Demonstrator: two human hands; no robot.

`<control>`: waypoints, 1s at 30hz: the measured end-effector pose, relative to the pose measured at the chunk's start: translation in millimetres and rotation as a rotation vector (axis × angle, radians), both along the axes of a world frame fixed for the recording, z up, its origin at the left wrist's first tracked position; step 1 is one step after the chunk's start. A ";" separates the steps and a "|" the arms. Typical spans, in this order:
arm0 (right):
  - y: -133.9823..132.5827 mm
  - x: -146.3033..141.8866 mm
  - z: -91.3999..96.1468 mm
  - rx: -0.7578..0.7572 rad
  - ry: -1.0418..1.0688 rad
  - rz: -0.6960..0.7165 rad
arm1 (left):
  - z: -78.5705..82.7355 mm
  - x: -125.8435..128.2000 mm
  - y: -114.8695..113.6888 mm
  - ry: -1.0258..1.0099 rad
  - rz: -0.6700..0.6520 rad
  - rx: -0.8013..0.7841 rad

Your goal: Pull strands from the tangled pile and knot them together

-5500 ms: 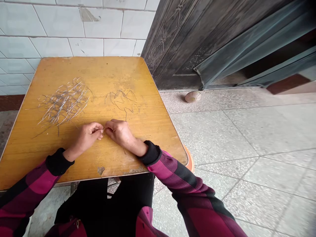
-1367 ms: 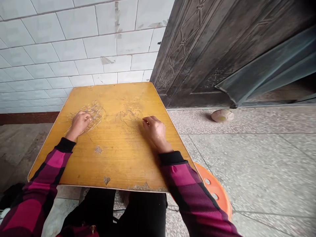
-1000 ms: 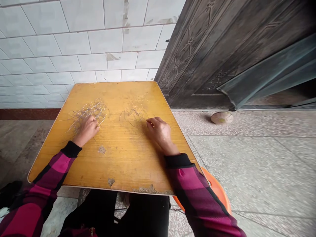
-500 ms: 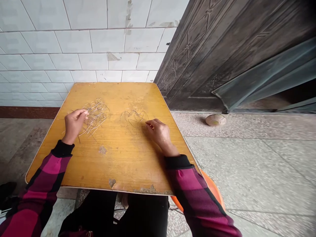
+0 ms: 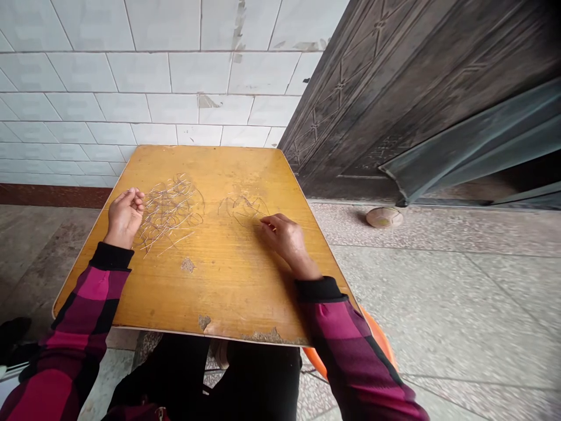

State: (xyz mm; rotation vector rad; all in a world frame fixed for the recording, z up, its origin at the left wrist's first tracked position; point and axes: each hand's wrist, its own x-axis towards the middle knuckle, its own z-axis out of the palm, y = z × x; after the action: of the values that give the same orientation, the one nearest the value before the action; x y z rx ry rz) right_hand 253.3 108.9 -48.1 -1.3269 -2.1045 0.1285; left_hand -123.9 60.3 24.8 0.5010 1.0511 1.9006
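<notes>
A loose heap of thin copper-coloured wires point(image 5: 169, 213) lies on the left part of the wooden table point(image 5: 228, 280). My left hand point(image 5: 125, 217) is just off the heap's left edge, palm turned partly up and fingers curled closed; I see nothing held in it. A smaller tangle of thin wires point(image 5: 245, 206) lies right of centre. At that tangle's right end my right hand point(image 5: 286, 238) rests low over the table, thumb and forefinger pinched on a wire. Its other fingers are folded under and partly hidden.
A white tiled wall point(image 5: 166, 70) stands behind the table, and a dark carved door point(image 5: 359, 117) with a grey-green curtain point(image 5: 464, 146) is at the right. A round stone-like object point(image 5: 384, 217) sits on the floor. An orange stool point(image 5: 379, 336) shows beside the table.
My left hand has drawn back leftward from the wire heap and turned its palm up. The heap looks more spread, with wires near its front. My right hand stays pinched at the smaller tangle.
</notes>
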 end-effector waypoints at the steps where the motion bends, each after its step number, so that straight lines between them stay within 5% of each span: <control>1: -1.0 -1.7 2.1 -0.005 0.017 0.011 | 0.6 -2.5 1.5 -0.107 -0.003 -0.032; 8: -21.1 -34.5 31.5 -0.138 0.220 0.147 | 6.4 6.3 2.3 -0.558 -0.096 -0.192; 15: -46.1 -86.0 31.3 -0.544 0.644 0.408 | -3.3 55.7 -10.1 -0.588 -0.152 -0.252; 20: -49.9 -97.2 25.4 -0.695 0.967 0.429 | -19.3 78.8 -21.4 -0.530 -0.252 -0.308; 23: -50.3 -90.8 31.3 -0.676 0.998 0.392 | -29.4 80.7 -24.5 -0.351 -0.354 -0.290; 26: -51.4 -81.9 38.4 -0.722 1.028 0.383 | -36.1 76.7 -26.0 0.068 -0.432 -0.244; 30: -52.5 -74.7 41.7 -0.854 1.016 0.425 | -29.6 72.7 -33.6 0.929 -0.130 -0.008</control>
State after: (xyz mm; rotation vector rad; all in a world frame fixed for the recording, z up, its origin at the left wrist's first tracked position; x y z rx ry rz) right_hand 178.6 56.4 -6.5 -0.8379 -1.3686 1.6386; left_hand -51.2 26.6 -4.9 1.4889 1.5362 1.5316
